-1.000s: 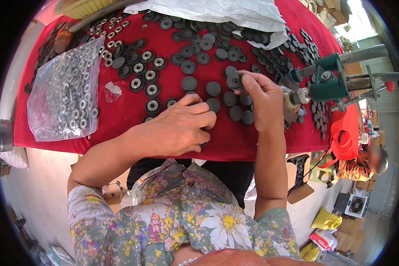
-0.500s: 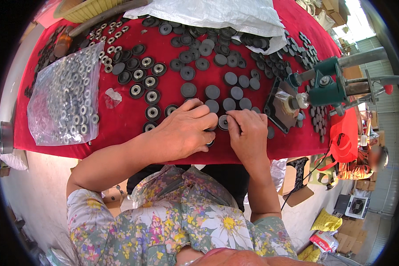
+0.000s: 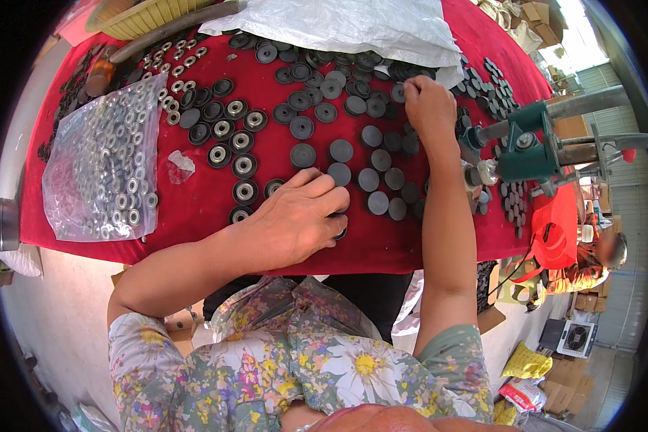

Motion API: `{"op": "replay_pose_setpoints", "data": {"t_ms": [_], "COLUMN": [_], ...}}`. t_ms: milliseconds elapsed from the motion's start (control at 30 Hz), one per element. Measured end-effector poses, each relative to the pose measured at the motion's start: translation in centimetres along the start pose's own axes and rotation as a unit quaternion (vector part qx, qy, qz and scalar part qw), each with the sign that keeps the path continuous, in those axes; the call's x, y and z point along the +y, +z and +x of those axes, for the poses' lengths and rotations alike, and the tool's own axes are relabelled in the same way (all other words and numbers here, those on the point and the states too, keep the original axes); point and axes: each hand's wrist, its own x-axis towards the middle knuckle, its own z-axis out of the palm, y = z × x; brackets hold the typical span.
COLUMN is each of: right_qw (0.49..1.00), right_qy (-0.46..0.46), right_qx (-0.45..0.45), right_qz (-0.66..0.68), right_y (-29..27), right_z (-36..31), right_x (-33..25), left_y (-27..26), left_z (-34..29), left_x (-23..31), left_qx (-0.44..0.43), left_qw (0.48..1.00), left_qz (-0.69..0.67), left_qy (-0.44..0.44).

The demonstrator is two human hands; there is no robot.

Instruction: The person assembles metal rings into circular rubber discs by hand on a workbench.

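My left hand (image 3: 295,216) rests at the near middle of the red-covered table, its fingers curled around a dark round part (image 3: 341,235) that shows only at its edge. Stretched far forward on the right, my right hand (image 3: 430,104) has its fingers bent together beside a black disc (image 3: 398,93); whatever they hold is hidden. Several dark grey discs (image 3: 378,203) lie between my two arms. To the left of my left hand are black wheels with metal bearings (image 3: 245,191) set in their centres.
A clear plastic bag (image 3: 101,165) of small metal bearings lies at the left. At the right stands a green metal press (image 3: 529,140). A white sheet (image 3: 338,29) covers the far side, and a yellowish basket (image 3: 147,16) is at the far left. Another person (image 3: 597,263) is at the far right.
My right hand has moved from beside my left hand to the far-right discs. The pale-centred part that lay between my hands no longer shows there. My left hand has barely moved.
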Motion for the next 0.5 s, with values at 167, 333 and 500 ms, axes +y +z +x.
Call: {"op": "replay_pose_setpoints", "data": {"t_ms": [167,333,500], "right_qw": [0.999,0.992,0.994], "right_qy": [0.023,-0.094,-0.089], "right_qx": [-0.016,-0.032,-0.045], "right_qz": [0.047,0.082,0.052], "right_y": [1.6,1.2,2.0], "right_z": [1.5,-0.5,-0.5], "right_x": [-1.2,-4.0,-3.4], "left_y": [0.0,0.1,-0.1], "left_z": [-0.1,-0.3,-0.1], "left_x": [0.1,0.2,0.4], "left_qx": [0.030,0.018,0.019], "left_qw": [0.999,1.000,1.000], "left_qz": [0.011,0.007,-0.009], "left_qy": [0.017,0.011,0.012]}}
